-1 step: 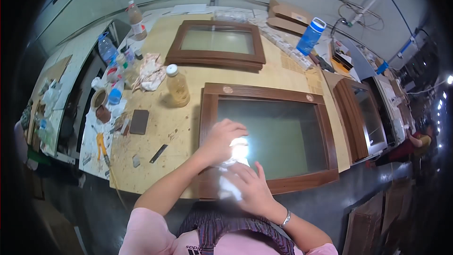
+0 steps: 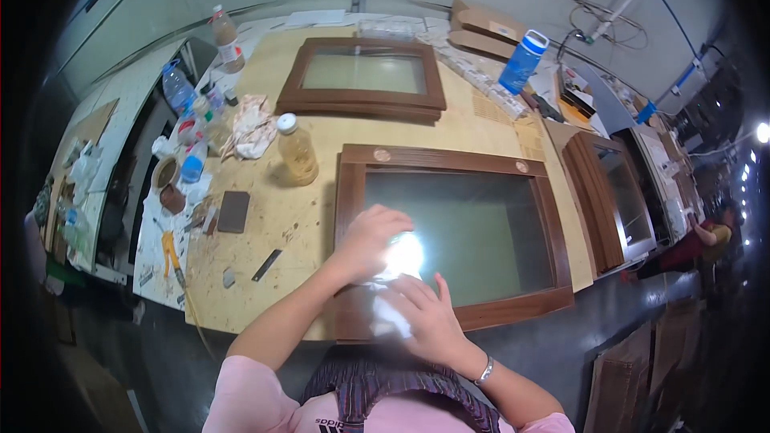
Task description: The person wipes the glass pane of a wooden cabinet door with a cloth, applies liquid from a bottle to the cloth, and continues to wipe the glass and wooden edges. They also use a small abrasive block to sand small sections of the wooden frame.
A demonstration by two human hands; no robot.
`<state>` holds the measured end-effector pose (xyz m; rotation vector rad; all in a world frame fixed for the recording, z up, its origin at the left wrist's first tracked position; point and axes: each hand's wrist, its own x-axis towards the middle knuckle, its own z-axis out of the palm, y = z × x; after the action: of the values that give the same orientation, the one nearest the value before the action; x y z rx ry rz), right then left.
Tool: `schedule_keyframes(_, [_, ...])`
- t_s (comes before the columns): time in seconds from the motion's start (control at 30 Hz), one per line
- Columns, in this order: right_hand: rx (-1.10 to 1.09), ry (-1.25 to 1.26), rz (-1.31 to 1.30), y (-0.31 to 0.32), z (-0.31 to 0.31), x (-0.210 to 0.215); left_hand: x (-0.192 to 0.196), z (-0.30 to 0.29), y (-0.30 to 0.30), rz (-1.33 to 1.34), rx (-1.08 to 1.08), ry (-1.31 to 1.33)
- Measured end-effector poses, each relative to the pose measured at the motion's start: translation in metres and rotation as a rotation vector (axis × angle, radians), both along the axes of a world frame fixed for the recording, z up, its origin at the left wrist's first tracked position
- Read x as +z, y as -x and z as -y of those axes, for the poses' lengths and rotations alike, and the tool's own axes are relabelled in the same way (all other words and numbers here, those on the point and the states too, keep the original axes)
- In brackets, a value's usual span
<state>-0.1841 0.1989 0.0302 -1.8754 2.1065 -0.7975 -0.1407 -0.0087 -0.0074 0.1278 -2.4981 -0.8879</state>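
"On the worktable [image 2: 277,212], near its front edge, what is being supported?"

"A brown-framed glass panel [image 2: 473,232], probably heavy, stiff, fragile; holds are being offered by its wooden rails [image 2: 553,232]."

"Fingers?"

"The left hand [image 2: 374,239] is being held curled, the right hand [image 2: 429,325] spread by a white wad [image 2: 391,319]; whether anything is being gripped cannot be told."

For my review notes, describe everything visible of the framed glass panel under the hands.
The framed glass panel is rectangular: a brown frame, seemingly wood, around a greenish pane. Two pale round marks show on the far rail. It lies flat on the table near its front edge. The left hand and right hand are at its near-left part, a white cloth-like piece by the right; glare obscures exact contact.
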Motion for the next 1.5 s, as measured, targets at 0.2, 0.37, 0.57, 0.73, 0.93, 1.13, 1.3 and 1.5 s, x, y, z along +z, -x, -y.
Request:
schedule_keyframes(0.2, [-0.100, -0.038, -0.072, 0.021, 0.007, 0.008, 0.001, 0.001, 0.008, 0.024, 0.000, -0.153])
schedule_keyframes(0.37, [0.098, -0.023, 0.000, 0.031, 0.006, -0.001, -0.001, 0.007, 0.001, 0.015, -0.007, -0.265])
schedule_keyframes(0.57, [-0.030, -0.235, 0.139, 0.032, -0.008, 0.013, 0.003, -0.024, -0.033, -0.101, 0.037, -0.245])
schedule_keyframes(0.73, [0.393, 0.113, -0.181, 0.008, -0.017, -0.027, 0.014, -0.013, -0.024, 0.049, 0.209, -0.759])
schedule_keyframes(0.93, [0.005, 0.156, -0.369, 0.109, -0.147, -0.030, 0.001, -0.012, -0.032, -0.004, 0.175, -0.480])
schedule_keyframes(1.13, [-0.767, 0.136, -0.397, 0.199, -0.293, -0.008, 0.004, -0.014, -0.029, 0.035, 0.150, -0.627])
schedule_keyframes(1.3, [-0.828, 0.445, 0.551, 0.132, -0.217, 0.016, 0.039, -0.093, 0.009, -0.020, 0.103, -0.531])
schedule_keyframes(1.5, [-0.344, 0.424, 1.056, 0.115, -0.135, 0.035, 0.047, -0.175, 0.047, 0.070, -0.364, -0.465])
